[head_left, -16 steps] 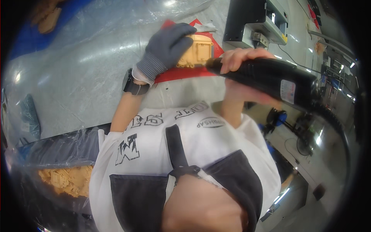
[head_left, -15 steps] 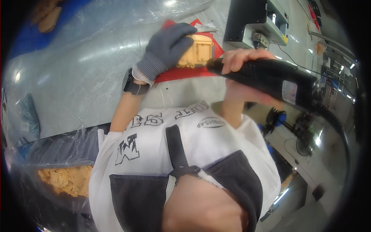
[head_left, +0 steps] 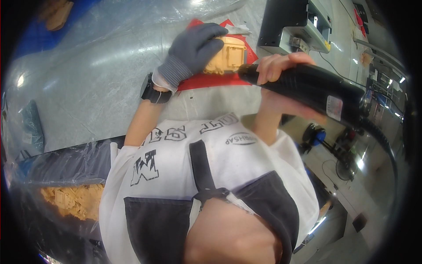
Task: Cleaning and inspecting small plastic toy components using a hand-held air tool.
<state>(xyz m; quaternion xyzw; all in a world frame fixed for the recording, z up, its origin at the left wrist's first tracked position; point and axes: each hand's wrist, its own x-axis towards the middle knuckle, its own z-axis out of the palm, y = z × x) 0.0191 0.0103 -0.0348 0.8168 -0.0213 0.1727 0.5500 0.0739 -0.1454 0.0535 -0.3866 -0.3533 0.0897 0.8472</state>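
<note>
My left hand, in a dark grey knit glove, is closed on an orange moulded plastic part. The part is box-like, with a rectangular frame and small loops along its edges; the glove covers its left side. It rests on a red sheet on the table. Bare, my right hand wraps round a thick black corded power tool, which looks like a hot-air gun. The tool's narrow tip points left, close to the part's lower right corner; whether they touch I cannot tell.
Clear plastic film covers the grey table. A black and white machine stands at the far right. Lower left, a plastic-lined container holds several orange pieces. The tool's black cable hangs down the right side.
The view has shifted slightly. Both hands keep their grips, and the tool's tip stays by the part's lower right corner, only slightly moved.
</note>
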